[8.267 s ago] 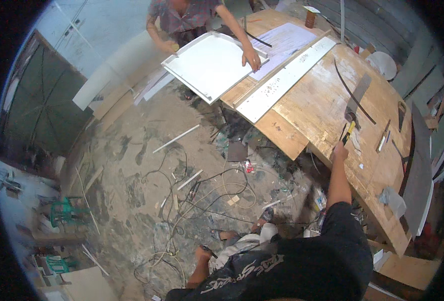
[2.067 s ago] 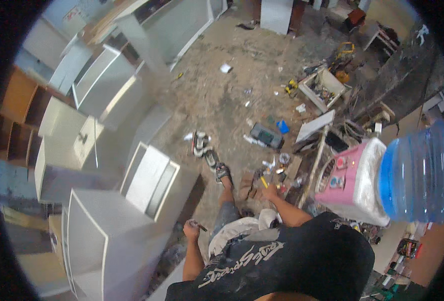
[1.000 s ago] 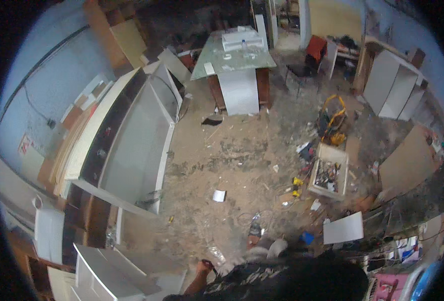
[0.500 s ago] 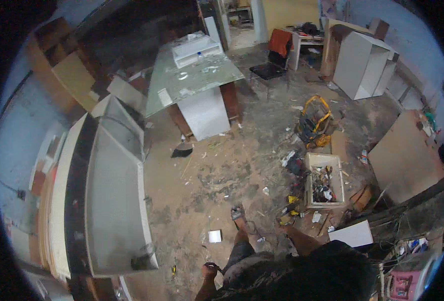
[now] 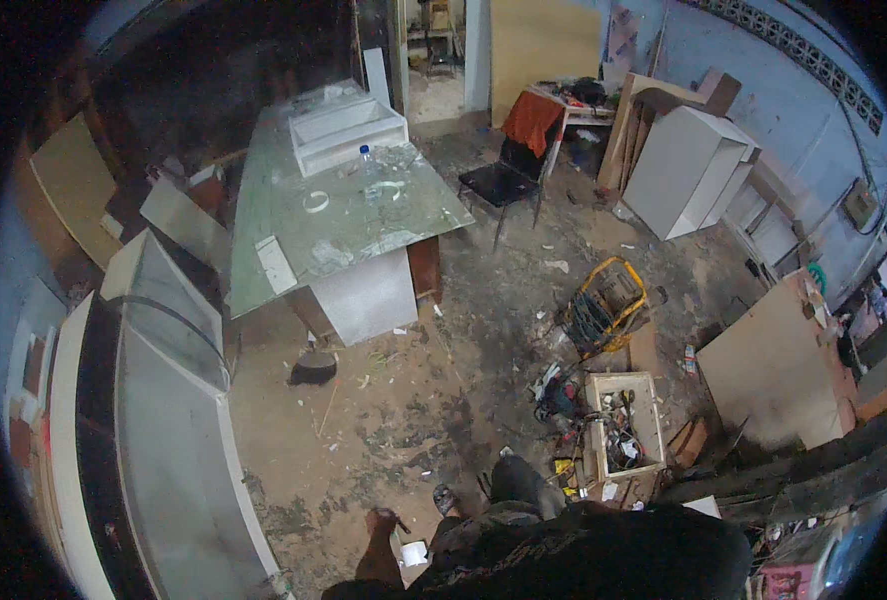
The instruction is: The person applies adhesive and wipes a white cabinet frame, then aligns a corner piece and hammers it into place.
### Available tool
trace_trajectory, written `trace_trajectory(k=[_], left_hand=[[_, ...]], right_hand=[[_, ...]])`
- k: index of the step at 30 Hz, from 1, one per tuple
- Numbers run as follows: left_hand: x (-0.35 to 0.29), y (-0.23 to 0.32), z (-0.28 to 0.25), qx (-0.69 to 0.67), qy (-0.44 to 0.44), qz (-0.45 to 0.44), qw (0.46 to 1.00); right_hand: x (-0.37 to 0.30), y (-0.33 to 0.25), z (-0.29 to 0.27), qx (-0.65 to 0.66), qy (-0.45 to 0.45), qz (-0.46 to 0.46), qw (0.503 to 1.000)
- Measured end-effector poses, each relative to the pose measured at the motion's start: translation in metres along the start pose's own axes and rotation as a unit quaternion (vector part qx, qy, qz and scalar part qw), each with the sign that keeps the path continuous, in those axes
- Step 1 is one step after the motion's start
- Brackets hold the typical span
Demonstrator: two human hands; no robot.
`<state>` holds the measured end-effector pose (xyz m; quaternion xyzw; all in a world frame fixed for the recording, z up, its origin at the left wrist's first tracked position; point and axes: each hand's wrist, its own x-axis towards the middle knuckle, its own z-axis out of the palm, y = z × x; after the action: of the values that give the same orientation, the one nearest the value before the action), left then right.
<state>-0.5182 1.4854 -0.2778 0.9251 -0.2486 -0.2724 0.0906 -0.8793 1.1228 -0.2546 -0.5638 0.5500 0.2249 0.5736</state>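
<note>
My left hand [image 5: 382, 524] hangs low near the bottom edge, in front of my body. Its fingers look curled, and something small and dark shows at them, too small to make out. On the floor close to that hand lies a small white piece [image 5: 415, 553], partly behind my arm. One sandalled foot [image 5: 446, 499] shows beside my dark clothing. My right hand is out of sight. Ahead stands a table with a glass top [image 5: 293, 225], carrying a white open box [image 5: 348, 135], a clear bottle with a blue cap [image 5: 367, 165] and white tape rings [image 5: 315, 202].
On the left lies a long grey-white cabinet frame [image 5: 178, 480]. To the right are a wooden crate of tools [image 5: 623, 380], a yellow-framed cable reel [image 5: 618, 300] and a leaning brown board [image 5: 773, 360]. A black chair [image 5: 503, 184] and a white cabinet [image 5: 678, 170] stand farther back. Scraps litter the floor.
The view has tilted up and shifted, so the table and crate appear lower and farther left. My left hand has swung forward and left, and my legs have changed position as in a step.
</note>
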Motion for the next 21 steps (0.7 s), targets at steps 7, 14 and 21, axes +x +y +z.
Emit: trace_trajectory(k=[7,14,21], left_hand=[[0.18,0.104,-0.051,-0.198,0.034,0.058,0.978],[0.258,0.248,-0.144,-0.358,0.058,0.109,0.926],[0.375,0.413,-0.313,-0.587,0.118,0.138,0.789]], right_hand=[[0.063,-0.103,-0.035,0.046,0.003,0.009,0.999],[0.136,-0.17,-0.143,0.07,0.021,0.049,0.996],[0.197,-0.259,-0.243,0.108,0.051,0.033,0.992]])
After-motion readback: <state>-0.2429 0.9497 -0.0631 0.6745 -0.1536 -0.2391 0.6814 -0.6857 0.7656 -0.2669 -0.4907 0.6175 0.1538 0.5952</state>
